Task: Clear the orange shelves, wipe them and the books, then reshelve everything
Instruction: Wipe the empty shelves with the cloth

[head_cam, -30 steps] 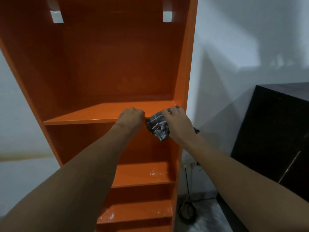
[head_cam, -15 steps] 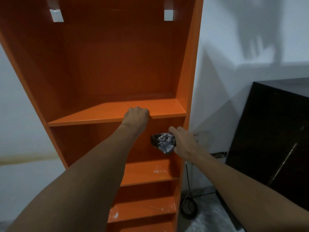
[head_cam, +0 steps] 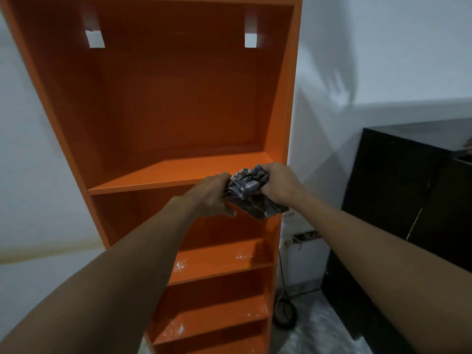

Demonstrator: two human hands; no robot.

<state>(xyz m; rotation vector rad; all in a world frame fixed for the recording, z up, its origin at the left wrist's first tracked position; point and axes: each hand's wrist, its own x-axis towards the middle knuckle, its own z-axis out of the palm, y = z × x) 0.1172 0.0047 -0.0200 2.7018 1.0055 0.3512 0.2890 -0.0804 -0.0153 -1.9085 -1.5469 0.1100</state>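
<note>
A tall orange bookshelf (head_cam: 158, 103) stands against the white wall with nothing on its boards. A crumpled grey patterned cloth (head_cam: 249, 192) hangs in front of the upper board's front edge (head_cam: 143, 186), near its right end. My right hand (head_cam: 279, 186) grips the cloth's right side. My left hand (head_cam: 210, 196) holds its left side, with the fingers hidden behind the fabric. White dusty marks show on the lower boards (head_cam: 217, 261). No books are in view.
A dark cabinet (head_cam: 413, 200) stands to the right of the bookshelf. A white socket strip (head_cam: 298, 237) and a black coiled cable (head_cam: 284, 312) sit in the gap between them. The floor is pale and speckled.
My left hand left the upper board's front edge and took hold of the cloth. My right hand rose with the cloth from below the board to its edge.
</note>
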